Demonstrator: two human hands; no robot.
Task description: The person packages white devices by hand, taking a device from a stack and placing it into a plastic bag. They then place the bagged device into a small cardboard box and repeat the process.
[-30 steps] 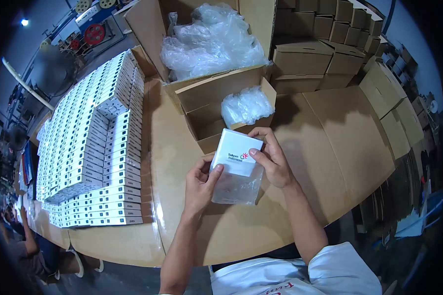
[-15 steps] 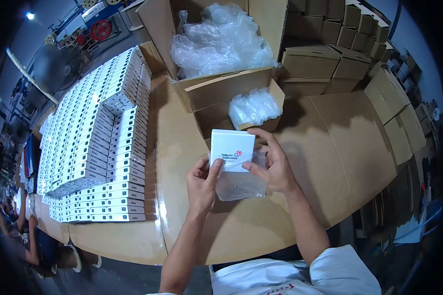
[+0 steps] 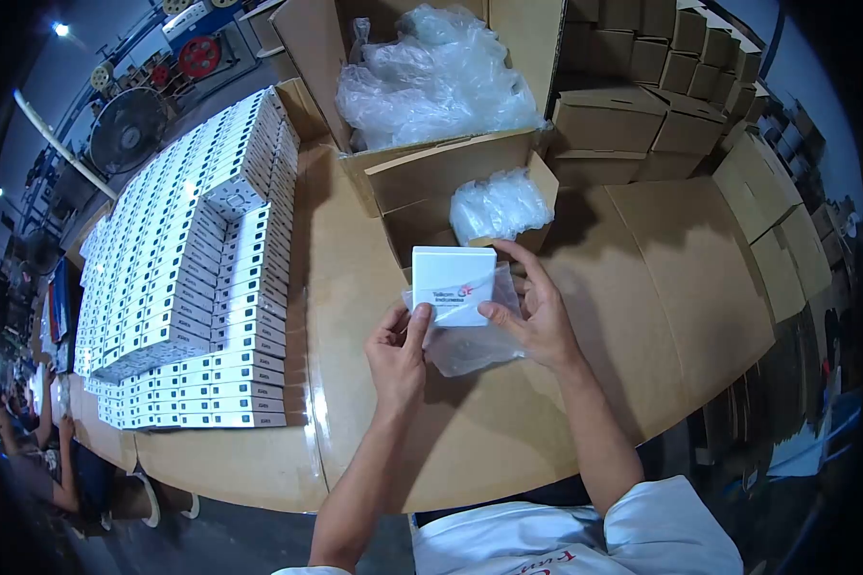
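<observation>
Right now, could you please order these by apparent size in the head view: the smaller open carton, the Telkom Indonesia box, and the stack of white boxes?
1. Stack of white boxes
2. Smaller open carton
3. Telkom Indonesia box
The differences look clear here.

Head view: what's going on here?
The left hand and right hand together hold a small white box, thumbs on its front. A clear plastic bag is at its lower end; how far the box sits inside is hard to tell. Just beyond stands an open carton with bundled clear plastic. Stacked white boxes stand off to the left.
</observation>
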